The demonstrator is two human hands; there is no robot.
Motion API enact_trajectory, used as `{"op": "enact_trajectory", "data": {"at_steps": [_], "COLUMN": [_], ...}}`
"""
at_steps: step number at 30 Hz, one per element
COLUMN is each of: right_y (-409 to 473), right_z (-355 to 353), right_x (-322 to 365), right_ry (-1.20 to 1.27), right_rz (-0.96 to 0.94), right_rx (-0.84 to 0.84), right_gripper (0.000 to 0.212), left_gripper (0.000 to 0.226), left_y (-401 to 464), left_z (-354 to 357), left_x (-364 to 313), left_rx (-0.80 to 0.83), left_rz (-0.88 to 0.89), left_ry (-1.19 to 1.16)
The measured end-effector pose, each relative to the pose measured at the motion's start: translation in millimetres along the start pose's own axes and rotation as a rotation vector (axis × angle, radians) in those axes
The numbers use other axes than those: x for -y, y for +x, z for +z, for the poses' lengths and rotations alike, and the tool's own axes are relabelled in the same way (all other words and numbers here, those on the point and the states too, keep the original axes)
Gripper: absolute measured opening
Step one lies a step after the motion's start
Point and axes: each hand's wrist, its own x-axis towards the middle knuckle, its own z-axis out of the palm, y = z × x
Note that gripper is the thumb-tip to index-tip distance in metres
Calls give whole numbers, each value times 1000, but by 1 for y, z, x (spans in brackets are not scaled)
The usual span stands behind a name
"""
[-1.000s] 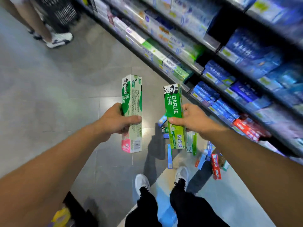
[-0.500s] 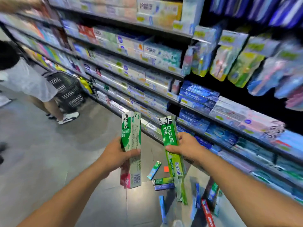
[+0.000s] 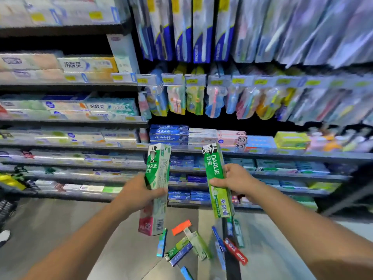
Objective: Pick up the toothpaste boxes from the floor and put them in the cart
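Observation:
My left hand (image 3: 139, 196) grips an upright white and green Darlie toothpaste box (image 3: 156, 186) around its middle. My right hand (image 3: 235, 181) holds a second, greener Darlie box (image 3: 217, 178), also upright, a little to the right. Both boxes are raised in front of the shelves. Several more toothpaste boxes (image 3: 193, 244) lie scattered on the grey floor below my hands: green, blue, and one red box (image 3: 235, 251). No cart shows in this view.
Store shelving (image 3: 80, 122) packed with toothpaste boxes fills the back and left. Hanging toothbrush packs (image 3: 222, 100) cover the upper right. A dark shelf frame (image 3: 343, 201) juts out at right. A white shoe tip (image 3: 4, 236) shows at the far left edge.
The view has tilted up from the floor to face the shelves. Both hands keep their boxes, now higher against the shelving. The other person and black basket have left the frame.

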Motion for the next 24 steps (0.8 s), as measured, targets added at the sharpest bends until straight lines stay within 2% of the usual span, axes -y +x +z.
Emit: {"op": "enact_trajectory", "data": {"at_steps": [5, 8, 9, 12, 18, 22, 24], "right_y": [-44, -70, -80, -117, -196, -254, -278], "right_z": [-62, -103, -117, -158, -257, -327, -362], "right_x": [-49, -82, -93, -130, -233, -292, -324], "right_ry": [87, 143, 168, 237, 281, 337, 385], "right_rz": [89, 141, 151, 195, 319, 375, 429], "right_rx": [-193, -300, -339, -455, -638, -739, -791], "right_gripper": [20, 27, 26, 14, 15, 14, 17], "left_gripper": [38, 64, 66, 47, 72, 53, 59], "left_y": [20, 36, 39, 41, 39, 11, 0], "left_z": [51, 87, 102, 156, 302, 408, 457], "left_x": [-59, -99, -115, -170, -276, -344, -374], "left_rx": [145, 223, 253, 334, 480, 576, 613], "left_rz": [110, 194, 234, 351, 450, 498, 512], "left_ry": [72, 154, 181, 229, 261, 316, 349]}}
